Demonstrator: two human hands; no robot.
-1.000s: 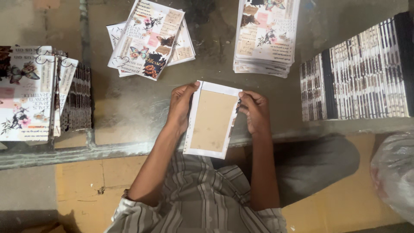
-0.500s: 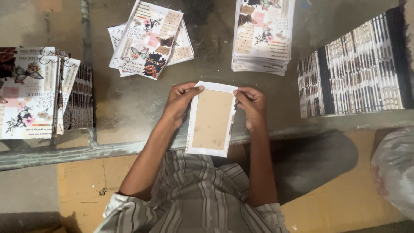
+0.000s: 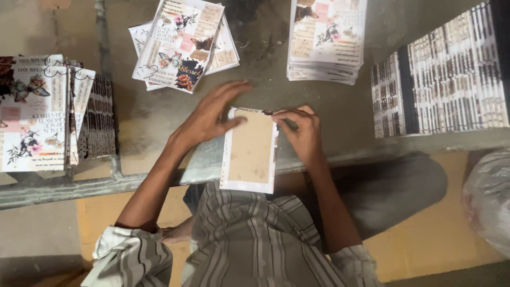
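Observation:
A rectangular cover piece (image 3: 251, 151) lies face down on the glass table, a brown board in a white border, its near end over the table edge. My left hand (image 3: 213, 114) rests flat, fingers spread, on its upper left corner. My right hand (image 3: 300, 129) pinches the top right corner, where a bit of printed edge is folded over.
Stacks of printed floral covers lie on the table: one at far left (image 3: 32, 111), a loose fan at top centre (image 3: 183, 42), a neat pile at top right (image 3: 326, 40). A row of striped book spines (image 3: 441, 79) fills the right. A plastic bag (image 3: 489, 202) sits at lower right.
My left hand has opened from gripping the cover's left edge and now lies flat with fingers spread. My right hand shifted to pinch the top right corner.

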